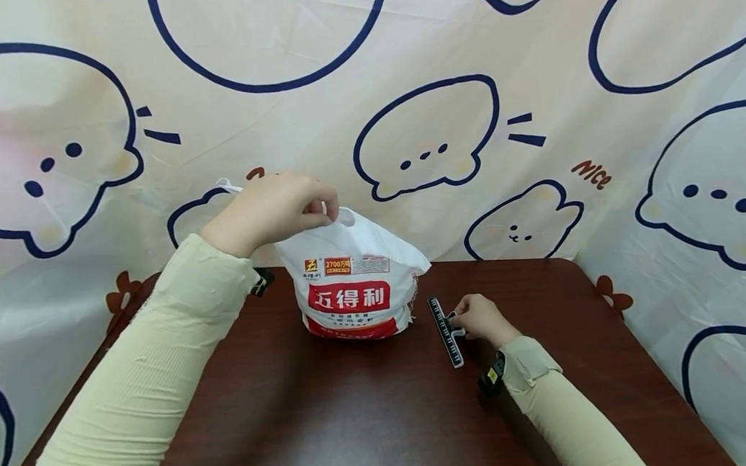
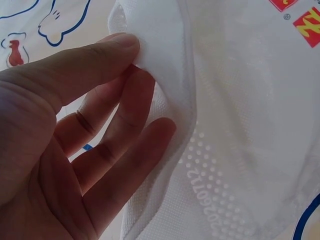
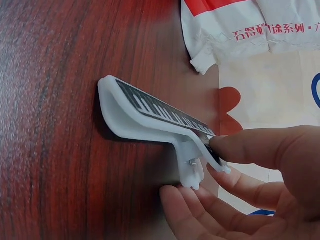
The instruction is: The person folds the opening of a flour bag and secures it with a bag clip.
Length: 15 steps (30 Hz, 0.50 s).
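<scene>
The bag (image 1: 350, 281) is stood upright on the dark wooden surface (image 1: 334, 423), near its far edge. It is white woven plastic with red and orange printed panels, full at the bottom and loose at the top. Its mouth is not yet closed: the top edge is pinched and held up by the left hand (image 1: 274, 207), thumb and fingers (image 2: 117, 47) pressed together on the fabric. Just right of the bag, a long white clip (image 1: 445, 331) with a piano-key pattern is lying on the surface, gripped at its lever end by the right hand (image 1: 479, 318). By the look of it, the clip remains to be fitted. Behind the bag, a cartoon-printed cloth (image 1: 530, 70) is hung.
</scene>
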### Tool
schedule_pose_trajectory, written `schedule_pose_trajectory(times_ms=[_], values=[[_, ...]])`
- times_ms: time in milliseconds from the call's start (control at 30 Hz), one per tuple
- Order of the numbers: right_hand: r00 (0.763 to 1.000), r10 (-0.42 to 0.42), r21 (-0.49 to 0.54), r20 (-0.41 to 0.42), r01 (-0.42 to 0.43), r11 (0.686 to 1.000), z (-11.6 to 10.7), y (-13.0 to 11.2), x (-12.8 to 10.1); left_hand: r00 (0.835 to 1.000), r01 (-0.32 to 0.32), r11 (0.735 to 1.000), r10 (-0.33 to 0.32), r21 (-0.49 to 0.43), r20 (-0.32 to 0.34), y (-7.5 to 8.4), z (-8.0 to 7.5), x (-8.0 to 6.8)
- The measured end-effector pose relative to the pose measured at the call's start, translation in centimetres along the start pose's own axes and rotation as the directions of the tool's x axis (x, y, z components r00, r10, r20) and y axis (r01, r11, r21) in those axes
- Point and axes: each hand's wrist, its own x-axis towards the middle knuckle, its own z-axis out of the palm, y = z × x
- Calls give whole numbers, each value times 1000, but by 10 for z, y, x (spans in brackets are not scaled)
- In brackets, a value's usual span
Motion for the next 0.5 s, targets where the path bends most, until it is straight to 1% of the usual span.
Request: schedule_pose_trajectory(times_ms=[167, 333, 500], values=[[1000, 9, 13, 3, -9, 1000, 0, 0, 1, 1000, 9, 1000, -9, -9, 6, 1, 0, 0], [1000, -1, 6, 2, 1, 1000, -1, 2, 5, 1000, 5, 1000, -5, -4, -4, 0, 0, 0], [1000, 5, 40, 4, -5, 999, -1, 2, 4, 1000, 1, 1000, -1, 3, -10, 0, 0, -1]])
